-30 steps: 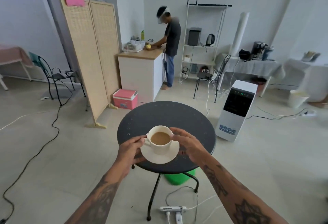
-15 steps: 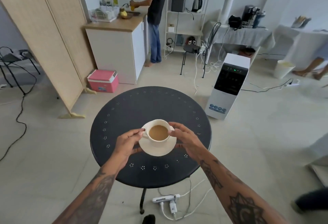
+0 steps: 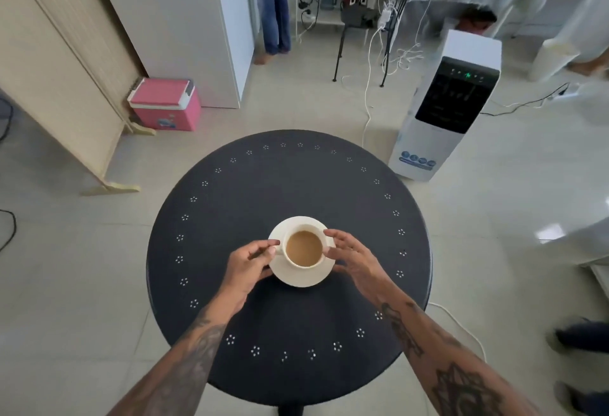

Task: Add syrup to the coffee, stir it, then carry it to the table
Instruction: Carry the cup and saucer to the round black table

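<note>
Two hands are framing a white cup [image 3: 304, 248] of milky coffee that is sitting on a white saucer [image 3: 301, 277] near the middle of the round black desk [image 3: 290, 185]. The left hand [image 3: 246, 267] is lying at the cup's left side, its grip curled with thumb and forefinger pinching at the handle; the handle itself is mostly hidden beneath them. The right hand [image 3: 354, 259] is hovering at the cup's right side, its grip loosely spread, fingertips reaching the cup's rim; whether they are touching cannot be told. Beyond the hands, past the desk's far edge, a pink cooler box [image 3: 164, 104] is standing on the floor to the left and a white air cooler [image 3: 448, 102] to the right.
</note>
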